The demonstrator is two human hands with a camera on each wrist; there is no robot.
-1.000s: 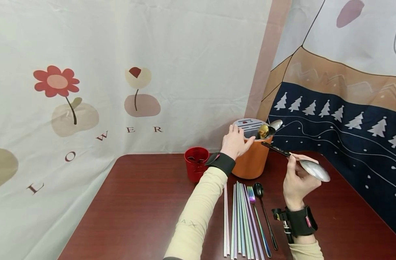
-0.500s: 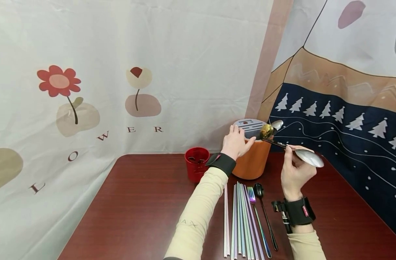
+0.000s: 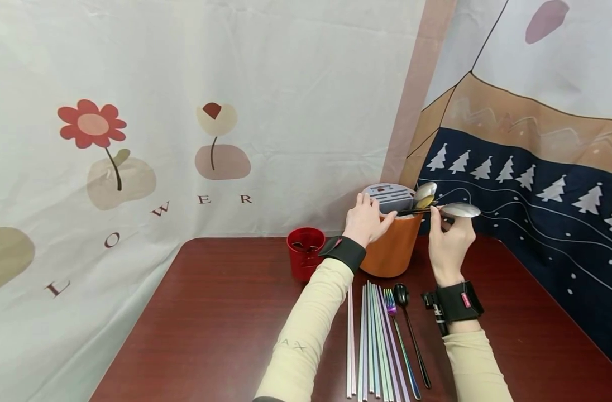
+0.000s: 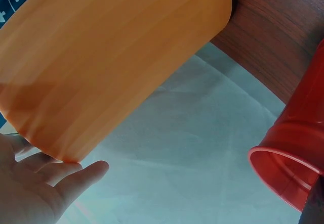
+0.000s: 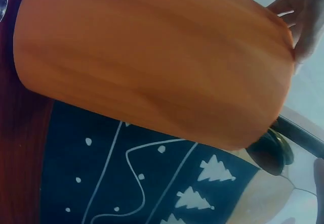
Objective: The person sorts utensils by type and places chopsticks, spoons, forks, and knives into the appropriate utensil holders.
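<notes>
My left hand [image 3: 363,220] rests at the rim of a tall orange cutlery holder [image 3: 390,251] with a grey slotted top [image 3: 388,195]. In the left wrist view its fingers lie along the rim, thumb extended. My right hand [image 3: 452,245] pinches a spoon [image 3: 460,210] near its silver bowl. The spoon lies nearly level, its dark handle reaching left across the holder's right rim. Behind it, a silver spoon [image 3: 426,190] and a gold spoon [image 3: 425,201] stick up from the holder. In the right wrist view a dark handle [image 5: 301,135] passes beside the rim.
A red cup [image 3: 305,255] stands left of the holder, with dark things inside. On the brown table [image 3: 225,312] in front lie several pastel chopsticks [image 3: 373,340], a rainbow fork [image 3: 390,304] and a black spoon [image 3: 401,294]. Printed cloths hang behind.
My right hand has moved up and left with the spoon, bringing its handle over the holder's rim and more level. The left hand has stayed at the holder.
</notes>
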